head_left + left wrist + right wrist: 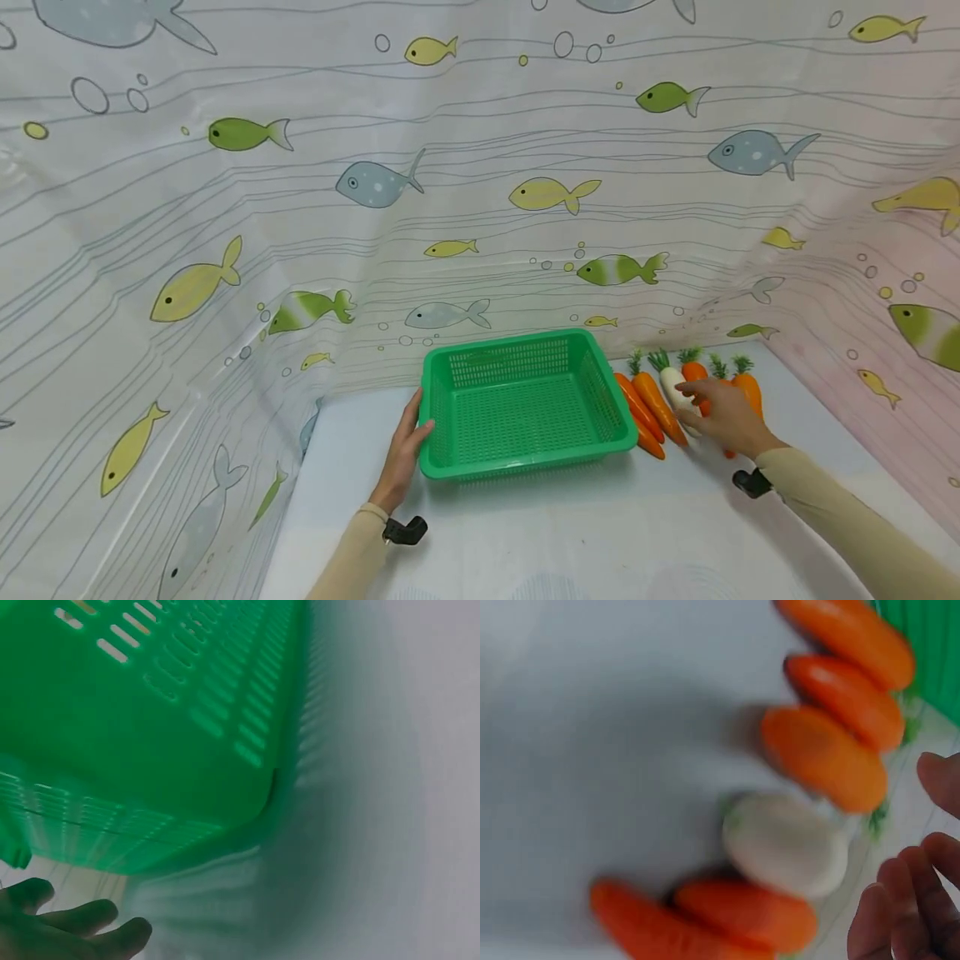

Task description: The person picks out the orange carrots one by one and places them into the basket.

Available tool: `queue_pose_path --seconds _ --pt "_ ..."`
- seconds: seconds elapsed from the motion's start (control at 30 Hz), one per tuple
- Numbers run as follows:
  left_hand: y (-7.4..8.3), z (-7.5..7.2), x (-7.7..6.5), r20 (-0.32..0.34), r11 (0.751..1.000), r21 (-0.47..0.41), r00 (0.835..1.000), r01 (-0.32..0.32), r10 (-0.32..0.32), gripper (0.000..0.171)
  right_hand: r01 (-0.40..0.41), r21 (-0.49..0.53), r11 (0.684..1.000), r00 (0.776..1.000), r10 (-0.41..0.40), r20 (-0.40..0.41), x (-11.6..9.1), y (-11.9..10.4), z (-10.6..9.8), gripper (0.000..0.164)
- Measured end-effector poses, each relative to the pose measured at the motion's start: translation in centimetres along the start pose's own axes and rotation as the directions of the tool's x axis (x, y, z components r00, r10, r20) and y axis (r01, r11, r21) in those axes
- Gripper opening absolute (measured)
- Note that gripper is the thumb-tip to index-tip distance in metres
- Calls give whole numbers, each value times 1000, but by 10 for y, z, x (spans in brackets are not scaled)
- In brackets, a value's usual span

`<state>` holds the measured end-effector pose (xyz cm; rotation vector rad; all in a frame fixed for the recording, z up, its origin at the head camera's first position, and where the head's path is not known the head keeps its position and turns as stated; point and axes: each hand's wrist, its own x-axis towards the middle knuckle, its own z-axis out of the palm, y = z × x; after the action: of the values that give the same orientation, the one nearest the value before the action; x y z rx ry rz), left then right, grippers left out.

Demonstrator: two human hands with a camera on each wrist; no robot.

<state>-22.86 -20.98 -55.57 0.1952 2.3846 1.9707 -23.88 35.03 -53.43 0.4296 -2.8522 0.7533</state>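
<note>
A green plastic basket (517, 417) with slotted walls stands on the white table. My left hand (401, 458) is at its left end, fingers along the outer wall and thumb near the rim. In the left wrist view, spread fingers (82, 919) appear close to the basket's wall (150, 742); contact is unclear. My right hand (723, 417) hovers over the vegetables to the right, fingers loosely bent and holding nothing. Below it lie a white radish (670, 382) and several orange carrots (652, 400) with green tops. The right wrist view shows the radish (784, 844) between carrots, apart from the fingers.
Fish-patterned sheeting (465, 283) rises behind the table and along both sides. The white tabletop (525, 533) extends in front of the basket. The leftmost carrots lie close against the basket's right side.
</note>
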Motion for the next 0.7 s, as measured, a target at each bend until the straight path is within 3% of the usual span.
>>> queue_pose_path --seconds 0.17,0.3,0.47,0.7 --pt "-4 6 3 20 1000 -21 1000 15 -15 64 -1 100 995 997 -6 70 7 -11 20 34" --pt "-8 6 2 27 999 -36 1000 15 -14 64 -30 123 992 992 15 124 8 -21 33 32" --pt "-9 7 2 35 998 -61 999 3 -1 66 -18 99 995 988 3 156 10 -30 44 29" --pt "-9 9 3 38 996 -88 999 8 -4 71 -16 0 1000 992 16 123 18 -41 56 26"
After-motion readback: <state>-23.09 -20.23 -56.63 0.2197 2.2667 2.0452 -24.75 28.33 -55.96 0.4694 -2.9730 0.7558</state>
